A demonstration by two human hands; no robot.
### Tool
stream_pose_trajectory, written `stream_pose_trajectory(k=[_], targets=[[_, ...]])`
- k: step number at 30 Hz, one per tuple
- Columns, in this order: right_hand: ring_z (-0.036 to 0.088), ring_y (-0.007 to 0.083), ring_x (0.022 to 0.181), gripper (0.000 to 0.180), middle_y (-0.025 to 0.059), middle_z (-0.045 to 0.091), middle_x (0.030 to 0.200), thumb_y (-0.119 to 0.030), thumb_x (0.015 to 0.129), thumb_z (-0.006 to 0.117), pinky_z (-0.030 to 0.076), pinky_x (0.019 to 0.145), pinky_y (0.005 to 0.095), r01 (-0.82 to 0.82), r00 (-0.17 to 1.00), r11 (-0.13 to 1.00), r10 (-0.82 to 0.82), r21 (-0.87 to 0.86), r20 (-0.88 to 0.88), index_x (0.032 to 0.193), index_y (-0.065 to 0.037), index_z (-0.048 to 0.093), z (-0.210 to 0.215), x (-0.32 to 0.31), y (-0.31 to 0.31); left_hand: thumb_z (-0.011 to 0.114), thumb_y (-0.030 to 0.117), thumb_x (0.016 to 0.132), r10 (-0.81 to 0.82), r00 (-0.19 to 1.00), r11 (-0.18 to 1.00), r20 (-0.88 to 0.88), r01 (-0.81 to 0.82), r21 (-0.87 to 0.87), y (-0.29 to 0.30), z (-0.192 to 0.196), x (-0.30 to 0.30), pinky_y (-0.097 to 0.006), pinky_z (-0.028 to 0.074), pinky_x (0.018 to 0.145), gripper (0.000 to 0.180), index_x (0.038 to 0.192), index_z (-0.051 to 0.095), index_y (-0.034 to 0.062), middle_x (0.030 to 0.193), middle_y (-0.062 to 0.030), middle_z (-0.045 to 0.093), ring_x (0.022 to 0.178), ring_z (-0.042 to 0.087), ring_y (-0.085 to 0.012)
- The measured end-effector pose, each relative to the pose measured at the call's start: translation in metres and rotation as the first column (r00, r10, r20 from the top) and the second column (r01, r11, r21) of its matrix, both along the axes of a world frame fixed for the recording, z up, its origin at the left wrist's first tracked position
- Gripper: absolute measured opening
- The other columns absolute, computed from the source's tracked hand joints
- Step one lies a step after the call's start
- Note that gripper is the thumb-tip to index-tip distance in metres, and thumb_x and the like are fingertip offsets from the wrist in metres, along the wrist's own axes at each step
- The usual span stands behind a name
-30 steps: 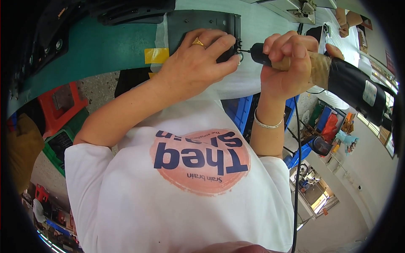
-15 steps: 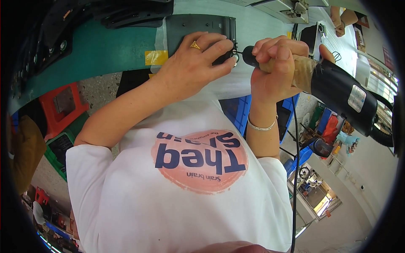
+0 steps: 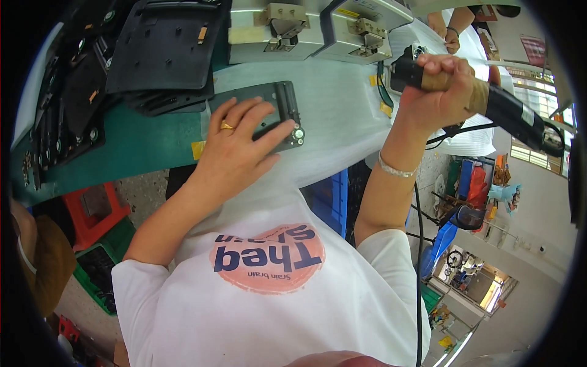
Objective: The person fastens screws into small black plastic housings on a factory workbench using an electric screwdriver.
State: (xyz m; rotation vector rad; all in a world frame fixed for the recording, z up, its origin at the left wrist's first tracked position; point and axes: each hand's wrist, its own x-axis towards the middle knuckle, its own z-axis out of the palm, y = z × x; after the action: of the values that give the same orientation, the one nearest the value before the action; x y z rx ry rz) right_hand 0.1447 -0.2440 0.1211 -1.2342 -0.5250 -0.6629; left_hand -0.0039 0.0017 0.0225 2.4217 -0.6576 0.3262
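My left hand [image 3: 235, 137] lies over a dark grey flat panel [image 3: 282, 101], fingers spread across its near part. At the panel's right end, close to my index fingertip, sit small round metal parts [image 3: 298, 134]. To the right, my right hand [image 3: 443, 92] is wrapped round the taped grip of a black electric screwdriver [image 3: 513, 116]. Its front end points left, apart from the panel, beside a small dark device [image 3: 418, 50] with a silvery top. I cannot make out the screwdriver's tip.
Black panels [image 3: 162, 52] are stacked at the far left on a green mat [image 3: 137, 137]. White sheeting [image 3: 342, 101] covers the table under the panel. Pale metal machines [image 3: 272, 46] stand behind. Another person's hands [image 3: 451, 40] are at the far right. A black cable [image 3: 418, 244] hangs by my right arm.
The screwdriver in my right hand has left the panel's right corner and moved right, toward the small device. My left hand stays on the panel, its fingers more spread. The whole view has shifted.
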Motion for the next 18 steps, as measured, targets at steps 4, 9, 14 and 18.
stream_pose_trajectory(k=[4, 9, 14, 18], targets=[[0.060, 0.0175, 0.049, 0.006, 0.0105, 0.061, 0.064, 0.003, 0.087, 0.062, 0.058, 0.053, 0.0333, 0.069, 0.996, 0.986, -0.078, 0.152, 0.050, 0.090, 0.002, 0.056, 0.005, 0.026, 0.012, 0.084, 0.030, 0.071, 0.074, 0.995, 0.997, -0.068, -0.071, 0.041, 0.006, -0.001, 0.002, -0.053, 0.029, 0.114, 0.068, 0.134, 0.061, 0.0213, 0.137, -0.0105, 0.051, 0.134, 0.044, -0.0326], [0.061, 0.0197, 0.052, 0.006, 0.0104, 0.062, 0.063, -0.001, 0.087, 0.064, 0.058, 0.055, 0.0368, 0.067, 0.995, 0.993, -0.073, 0.101, 0.066, 0.086, 0.001, 0.059, -0.012, 0.047, 0.004, 0.084, 0.033, 0.071, 0.066, 0.994, 0.995, -0.083, -0.059, 0.078, 0.005, -0.002, 0.005, -0.054, 0.028, 0.115, 0.069, 0.134, 0.061, 0.0198, 0.139, -0.0117, 0.050, 0.135, 0.043, -0.0334], [0.062, 0.0199, 0.051, 0.010, 0.0108, 0.063, 0.064, 0.000, 0.086, 0.064, 0.059, 0.055, 0.0374, 0.073, 0.996, 0.995, -0.076, 0.061, 0.044, 0.078, 0.000, 0.059, -0.014, 0.052, 0.005, 0.084, 0.034, 0.071, 0.065, 0.994, 0.995, -0.083, -0.059, 0.075, 0.006, -0.003, 0.005, -0.054, 0.027, 0.115, 0.068, 0.134, 0.061, 0.0192, 0.139, -0.0120, 0.050, 0.136, 0.043, -0.0332], [0.062, 0.0198, 0.050, 0.009, 0.0104, 0.062, 0.063, 0.001, 0.085, 0.063, 0.060, 0.055, 0.0372, -0.005, 0.998, 0.995, -0.001, 0.095, 0.055, 0.078, 0.000, 0.057, -0.022, 0.058, 0.000, 0.085, 0.033, 0.070, 0.071, 0.995, 0.995, -0.076, -0.065, 0.076, 0.005, -0.003, 0.004, -0.054, 0.028, 0.114, 0.069, 0.133, 0.061, 0.0180, 0.138, -0.0122, 0.051, 0.135, 0.044, -0.0337]])
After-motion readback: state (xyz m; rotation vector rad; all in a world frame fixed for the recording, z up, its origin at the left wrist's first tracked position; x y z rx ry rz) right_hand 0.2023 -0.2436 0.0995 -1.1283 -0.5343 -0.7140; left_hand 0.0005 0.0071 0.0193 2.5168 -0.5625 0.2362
